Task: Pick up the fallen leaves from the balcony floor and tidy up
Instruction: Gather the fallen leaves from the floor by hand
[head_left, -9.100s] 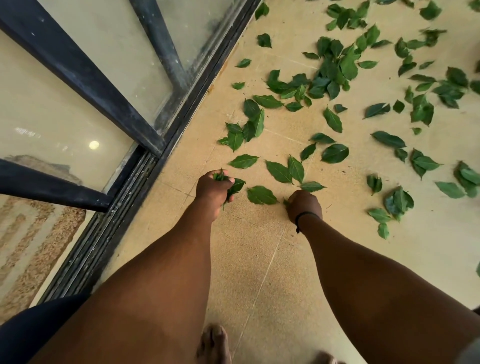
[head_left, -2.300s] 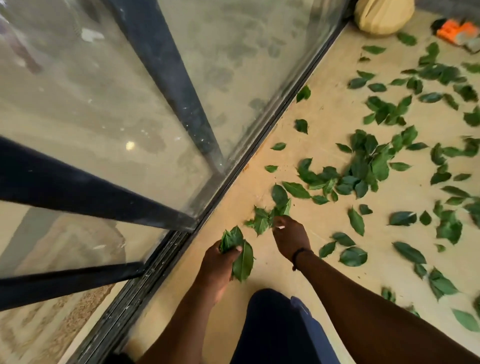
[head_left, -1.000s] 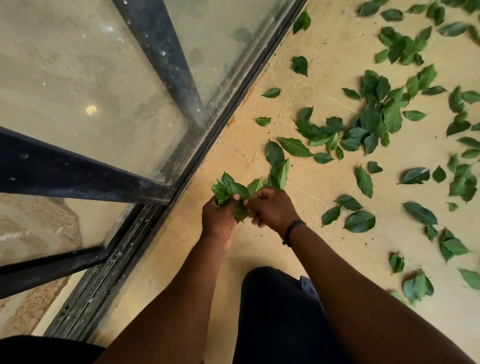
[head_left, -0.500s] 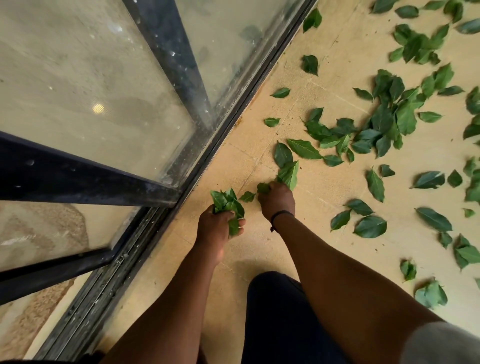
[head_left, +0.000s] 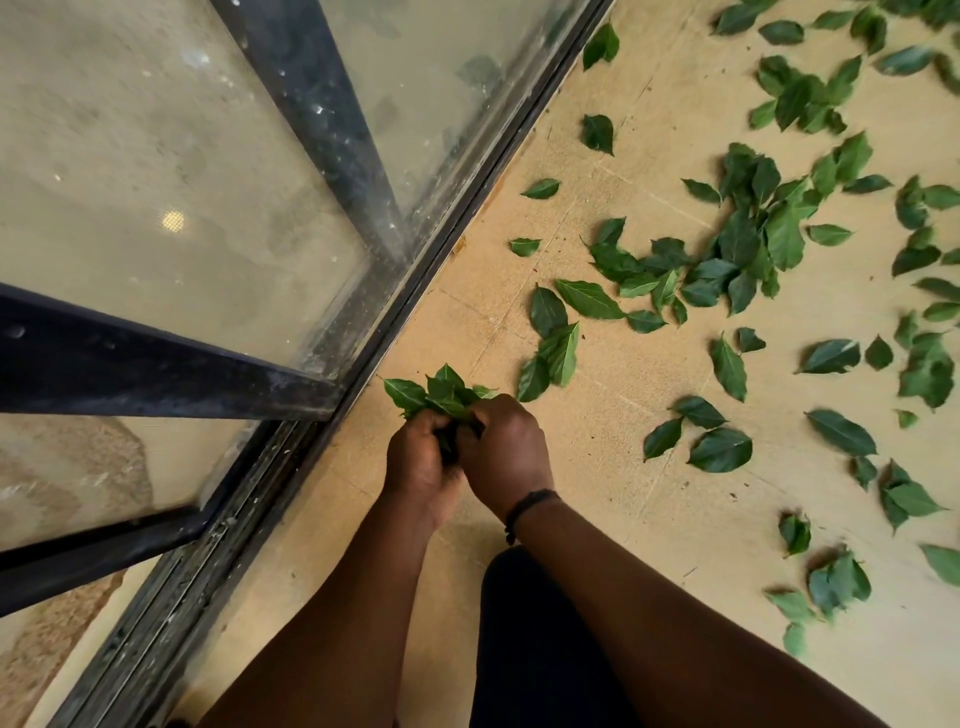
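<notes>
A bunch of green leaves (head_left: 439, 394) sticks up out of my left hand (head_left: 418, 460), which grips it just above the beige balcony floor (head_left: 587, 525). My right hand (head_left: 506, 452), with a black band on its wrist, is pressed against the left one and its curled fingers hold the same bunch. Several loose leaves (head_left: 553, 353) lie on the floor just beyond my hands. Many more leaves (head_left: 748, 244) are scattered ahead and to the right.
A sliding glass door with a dark metal frame (head_left: 322, 119) and its floor track (head_left: 249, 525) run diagonally along the left. My knee in dark cloth (head_left: 524, 639) is below my hands.
My right hand has come back from the leaves on the floor and joined the left hand at the bunch. The bunch in my left hand has stayed in place near the door track.
</notes>
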